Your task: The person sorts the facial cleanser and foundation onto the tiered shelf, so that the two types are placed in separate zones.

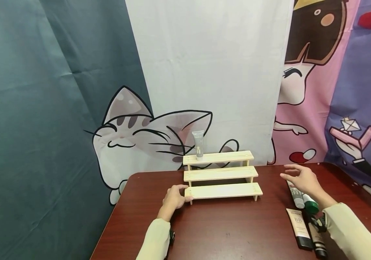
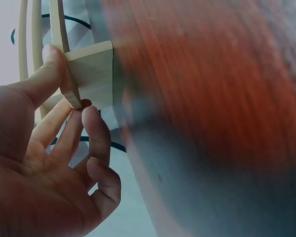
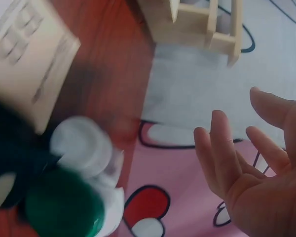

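Observation:
A three-tier wooden stand (image 1: 223, 190) stands at the back of the table. My left hand (image 1: 174, 197) holds the left end of its lowest tier, thumb on one face and fingers on the other; the left wrist view shows this shelf end (image 2: 91, 66) between them. One grey squeeze tube (image 1: 199, 145) is upright at the left of the top tier. My right hand (image 1: 303, 179) hovers with nothing in it, fingers spread and gently bent, over a grey tube with a whitish cap (image 1: 297, 199). Beside that tube lies one with a green cap (image 1: 311, 207).
Nearer on the right lie a beige BB cream tube (image 1: 298, 225) with a black cap and a second dark-capped tube (image 1: 317, 238), partly behind the wrist strap. The reddish-brown table (image 1: 224, 231) ends at a printed curtain (image 1: 218, 72) behind the stand.

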Demonstrator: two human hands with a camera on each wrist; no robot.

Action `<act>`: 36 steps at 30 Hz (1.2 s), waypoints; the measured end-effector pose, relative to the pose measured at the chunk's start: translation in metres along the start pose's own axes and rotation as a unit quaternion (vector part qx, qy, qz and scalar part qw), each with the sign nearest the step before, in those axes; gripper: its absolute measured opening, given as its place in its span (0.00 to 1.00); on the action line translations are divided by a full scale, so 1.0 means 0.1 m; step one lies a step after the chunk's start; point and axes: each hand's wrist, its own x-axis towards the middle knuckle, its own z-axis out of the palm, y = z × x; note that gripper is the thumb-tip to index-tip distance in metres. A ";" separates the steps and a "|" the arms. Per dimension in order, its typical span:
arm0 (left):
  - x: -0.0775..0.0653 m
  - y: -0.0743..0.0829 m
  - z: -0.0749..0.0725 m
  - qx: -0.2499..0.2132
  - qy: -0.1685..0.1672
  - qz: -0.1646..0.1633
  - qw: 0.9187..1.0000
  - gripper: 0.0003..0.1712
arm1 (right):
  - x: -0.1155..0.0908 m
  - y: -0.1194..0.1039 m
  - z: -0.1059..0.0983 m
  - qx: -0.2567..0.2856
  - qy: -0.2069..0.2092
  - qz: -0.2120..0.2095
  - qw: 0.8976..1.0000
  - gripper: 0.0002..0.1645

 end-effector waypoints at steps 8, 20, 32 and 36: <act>0.00 0.03 0.03 -0.003 -0.005 0.001 1.000 0.33 | -0.12 0.24 -0.08 -0.001 -0.014 0.057 0.998 0.41; 0.01 0.01 0.00 -0.008 -0.005 0.002 1.000 0.32 | -0.15 0.38 -0.04 0.001 -0.059 0.111 0.992 0.44; 0.07 -0.03 -0.02 -0.020 -0.001 0.015 1.000 0.31 | -0.10 0.45 -0.03 -0.034 -0.036 0.096 0.994 0.30; 0.07 -0.05 -0.01 -0.019 -0.008 0.010 1.000 0.31 | -0.09 0.50 -0.05 -0.063 -0.038 0.098 0.992 0.28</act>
